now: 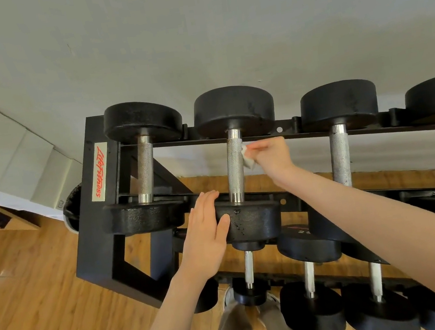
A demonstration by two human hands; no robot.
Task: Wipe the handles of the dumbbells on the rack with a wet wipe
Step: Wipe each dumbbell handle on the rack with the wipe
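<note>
On the top rack, the right hand [272, 156] is reaching forward, pinching a wet wipe [248, 157] seemingly against the second dumbbell's handle [235, 167] — the left hand [207, 232], fingers straight, is bracing its near head [251, 222].

Knurled metal handle [235, 166] (chrome ends glossy), matt black rack [90, 213], wood floor [31, 294].

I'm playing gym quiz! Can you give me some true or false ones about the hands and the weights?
1. The right hand holds a wet wipe against the second dumbbell's handle on the top row. True.
2. The left hand grips a handle. False: it rests flat against that dumbbell's near weight head.
3. The rack has a label with red letters. True.
4. The floor is carpet. False: it looks like wood.
</note>
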